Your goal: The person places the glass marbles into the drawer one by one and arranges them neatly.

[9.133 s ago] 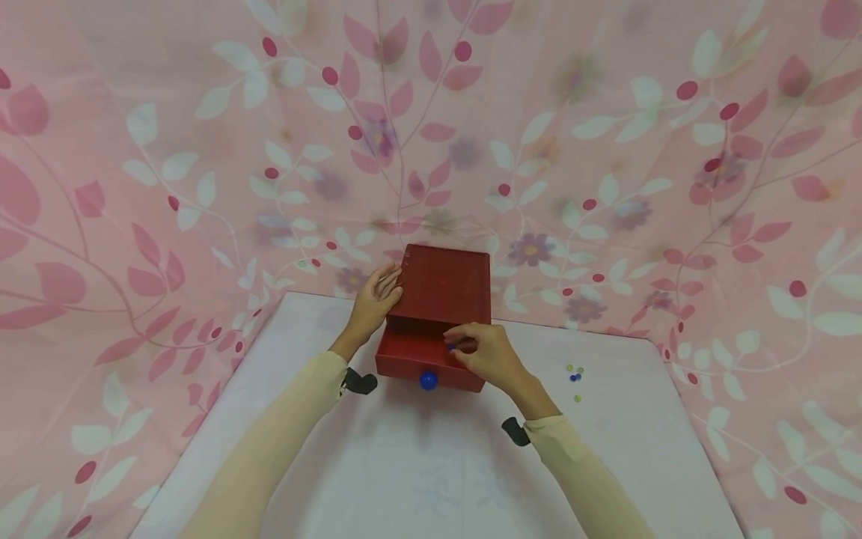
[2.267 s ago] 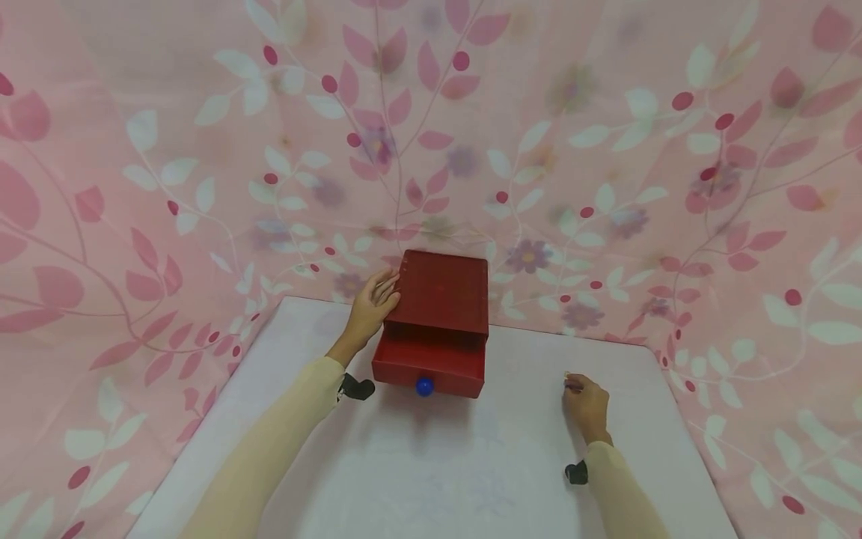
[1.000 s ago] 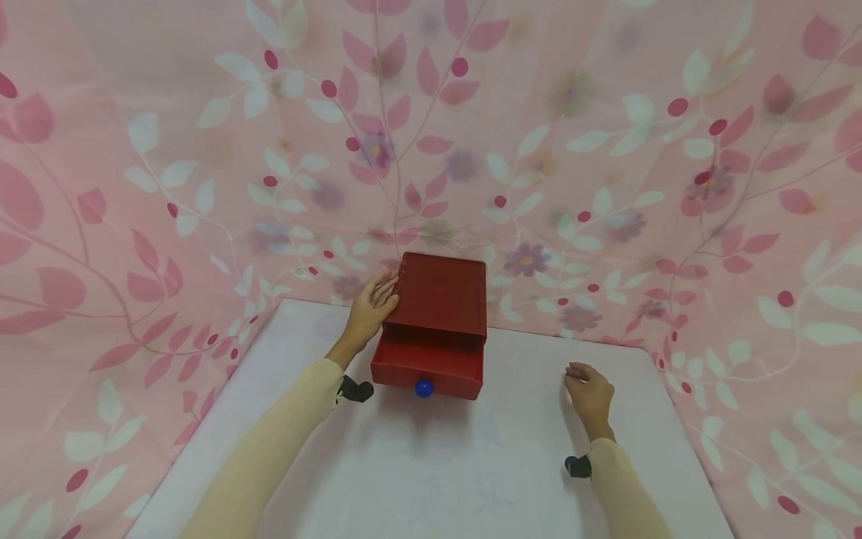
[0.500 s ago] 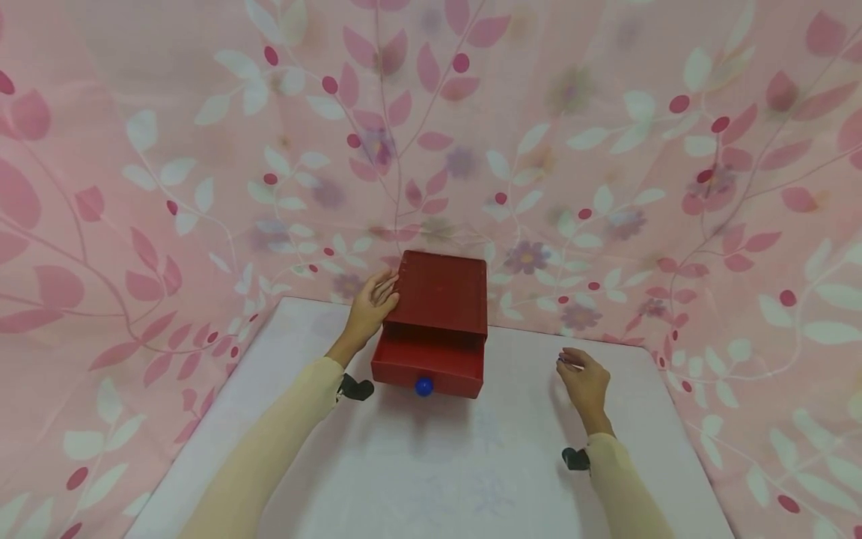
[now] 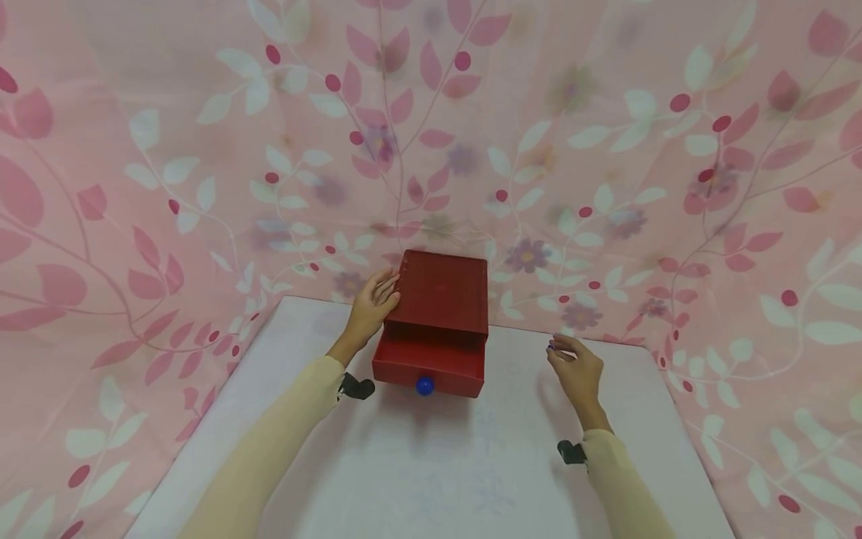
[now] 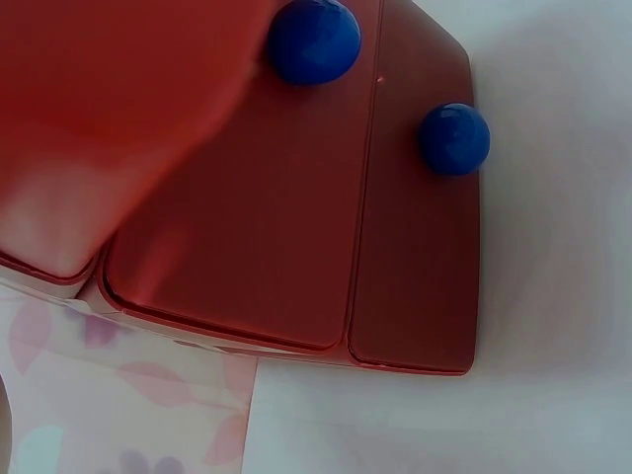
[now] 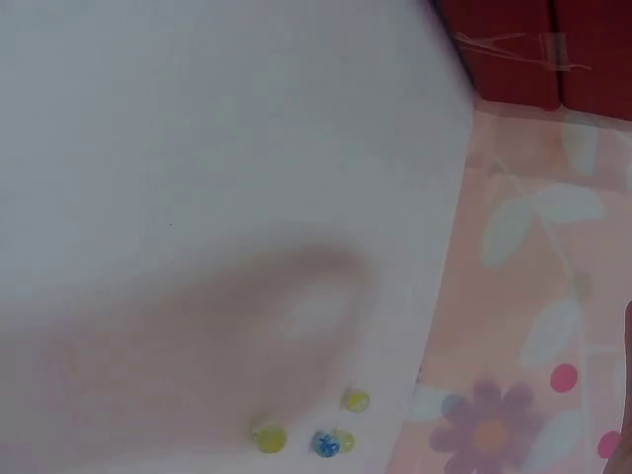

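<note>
A red drawer cabinet stands near the back of the table, its top drawer pulled out by a blue knob's side toward me. My left hand rests against the cabinet's left side with its fingers extended. To the right, above the table, my right hand pinches a small blue marble between thumb and fingertips. In the right wrist view, a large yellow marble, a blue one and other small yellow marbles lie on the tabletop; the right hand is almost out of that view.
Below the open drawer, the left wrist view shows a closed middle drawer and a closed bottom drawer, each with a blue knob. The white table meets pink floral cloth behind and at the sides.
My right hand has gone from the open drawer to the marbles at the right, picked up a blue one, and lifted it slightly up and leftward. The left hand has stayed on the cabinet.
</note>
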